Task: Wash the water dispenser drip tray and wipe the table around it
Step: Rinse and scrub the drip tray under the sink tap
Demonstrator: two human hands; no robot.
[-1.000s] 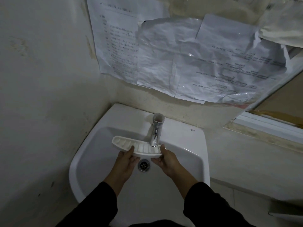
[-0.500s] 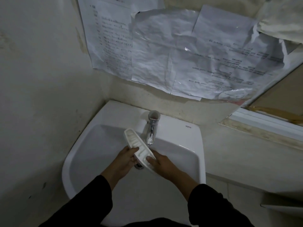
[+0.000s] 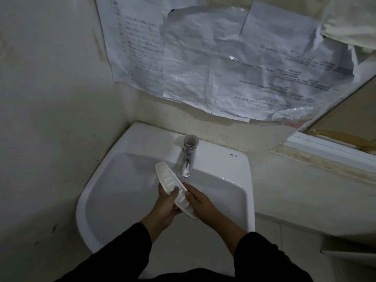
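tray turned lengthwise | 2 hands: left, right, fingers gripping it | 1 tap

the drip tray is a long, narrow piece of white plastic with rounded ends and a row of ribbed slots along its face. it is held above the basin, slanting from upper left to lower right, slotted face up, its far end just beside the tap spout.

Crumpled papers hang above a white sink and chrome faucet.
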